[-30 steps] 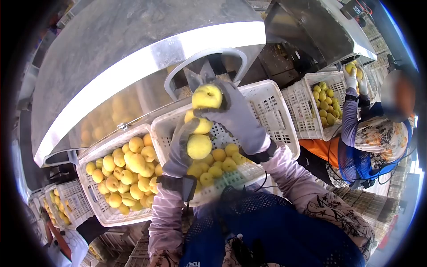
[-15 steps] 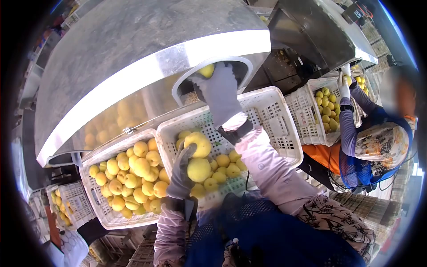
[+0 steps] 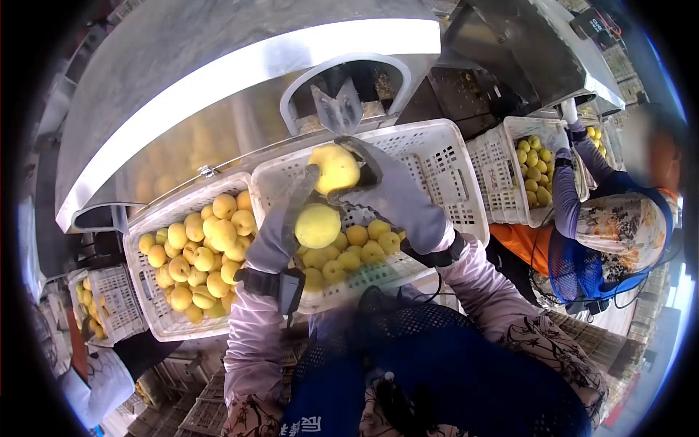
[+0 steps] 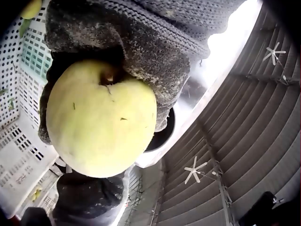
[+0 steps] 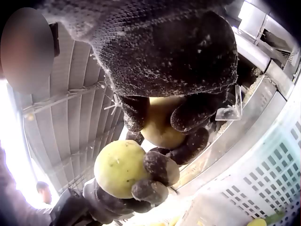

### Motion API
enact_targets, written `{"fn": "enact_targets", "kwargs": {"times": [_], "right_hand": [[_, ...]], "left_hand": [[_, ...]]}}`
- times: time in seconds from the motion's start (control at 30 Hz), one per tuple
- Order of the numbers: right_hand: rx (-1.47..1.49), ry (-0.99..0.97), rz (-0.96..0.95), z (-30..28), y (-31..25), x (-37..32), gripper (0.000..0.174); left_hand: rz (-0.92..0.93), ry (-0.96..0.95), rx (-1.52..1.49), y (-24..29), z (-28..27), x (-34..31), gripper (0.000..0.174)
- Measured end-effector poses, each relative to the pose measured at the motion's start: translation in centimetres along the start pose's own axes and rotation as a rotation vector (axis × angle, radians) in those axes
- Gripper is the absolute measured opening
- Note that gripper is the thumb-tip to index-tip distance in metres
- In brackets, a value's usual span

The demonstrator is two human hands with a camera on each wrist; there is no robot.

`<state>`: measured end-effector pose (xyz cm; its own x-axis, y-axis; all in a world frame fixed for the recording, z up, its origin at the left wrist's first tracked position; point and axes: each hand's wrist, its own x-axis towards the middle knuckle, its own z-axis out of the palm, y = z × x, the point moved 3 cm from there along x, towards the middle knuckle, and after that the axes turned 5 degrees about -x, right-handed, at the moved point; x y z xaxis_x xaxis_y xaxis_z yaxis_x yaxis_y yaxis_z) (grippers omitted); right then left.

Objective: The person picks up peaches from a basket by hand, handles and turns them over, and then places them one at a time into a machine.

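Both hands wear grey gloves with dark, dusty palms and meet over the middle white crate (image 3: 437, 171). In my left hand (image 3: 275, 231) rests a yellow-green peach (image 3: 317, 226), its stem hollow showing in the left wrist view. My right hand (image 3: 397, 198) grips a second yellow peach (image 3: 335, 169) between thumb and fingers, just beyond the first. The left fingertips reach up close to this second peach. Several yellow peaches (image 3: 357, 235) lie in the crate below. Beyond the hands, a V-shaped metal holder (image 3: 338, 108) stands inside an arched opening of the metal machine (image 3: 240, 58).
On the left, another white crate (image 3: 156, 320) is heaped with yellow peaches (image 3: 211, 247). A person (image 3: 611, 226) works at the right beside a second machine (image 3: 531, 51) and a crate of peaches (image 3: 535, 171). A smaller crate (image 3: 120, 306) stands at far left.
My right hand went into the arched opening with a peach and has come back without it. It now grips a peach that was with the left hand, which keeps the other one.
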<state>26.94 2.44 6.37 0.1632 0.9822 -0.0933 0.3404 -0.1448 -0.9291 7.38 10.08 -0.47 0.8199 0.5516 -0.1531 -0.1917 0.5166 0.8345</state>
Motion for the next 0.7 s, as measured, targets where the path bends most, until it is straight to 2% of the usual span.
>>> {"fn": "enact_targets", "kwargs": {"times": [0.03,0.07,0.1,0.13,0.2,0.23,0.3,0.33,0.4,0.43,0.47,0.5,0.53,0.57,0.6,0.63,0.67,0.7], "right_hand": [[0.010,0.013,-0.064,-0.2,-0.1,-0.4,0.085],[0.019,0.028,-0.132,-0.5,-0.3,-0.7,0.081],[0.018,0.033,-0.139,-0.7,-0.5,-1.0,0.081],[0.044,0.062,-0.107,-0.9,-0.5,-1.6,0.080],[0.068,0.093,-0.077,-1.0,-1.0,-2.1,0.079],[-0.001,0.139,-0.134,-0.9,-1.8,-2.2,0.079],[-0.070,0.185,-0.187,-1.2,-1.7,-1.6,0.078],[-0.084,0.150,-0.206,-1.7,-0.7,-0.7,0.077],[-0.095,0.112,-0.220,-1.9,-0.5,-0.4,0.076],[-0.110,0.069,-0.110,-2.0,-1.1,-0.3,0.078],[-0.126,0.026,-0.001,-2.0,-1.3,-0.3,0.080],[-0.125,0.028,0.000,-1.9,-1.1,-0.4,0.080],[0.038,0.102,0.016,-1.6,-0.7,-0.7,0.083],[0.203,0.172,0.036,-1.3,-0.3,-0.9,0.086],[0.206,0.173,0.034,-0.6,-0.2,-0.8,0.086],[0.007,0.230,-0.087,0.1,-0.5,-0.8,0.088],[-0.195,0.287,-0.206,0.4,-0.5,-0.7,0.090],[-0.187,0.282,-0.200,0.3,-0.4,0.1,0.092]], "left_hand": [[-0.002,-0.002,0.003,0.4,0.6,0.0,0.048],[-0.058,0.082,-0.104,0.8,1.1,0.1,0.048],[-0.111,0.165,-0.208,1.1,2.0,0.4,0.047],[-0.108,0.160,-0.203,0.4,2.8,0.5,0.047],[0.293,0.277,-0.177,-0.7,3.3,0.3,0.048],[0.292,0.274,-0.177,-0.8,2.7,0.4,0.048],[0.026,-0.071,-0.282,-1.4,2.0,0.7,0.054],[0.024,-0.069,-0.283,-2.0,1.6,0.8,0.054],[0.313,0.056,0.302,-1.8,1.3,0.4,0.052],[0.310,0.058,0.302,-1.1,1.3,0.4,0.052],[0.154,-0.022,-0.073,-0.6,1.3,0.5,0.053],[-0.006,-0.103,-0.446,-0.1,1.7,0.7,0.056],[-0.005,-0.105,-0.445,-0.8,2.1,0.7,0.056],[0.113,0.108,-0.344,-1.9,2.0,0.6,0.057],[0.230,0.318,-0.236,-2.4,1.5,0.6,0.058],[0.232,0.315,-0.233,-2.6,1.1,0.8,0.058],[0.306,0.203,0.032,-2.5,1.1,1.2,0.059],[0.375,0.087,0.294,-2.1,1.4,1.6,0.060]]}}
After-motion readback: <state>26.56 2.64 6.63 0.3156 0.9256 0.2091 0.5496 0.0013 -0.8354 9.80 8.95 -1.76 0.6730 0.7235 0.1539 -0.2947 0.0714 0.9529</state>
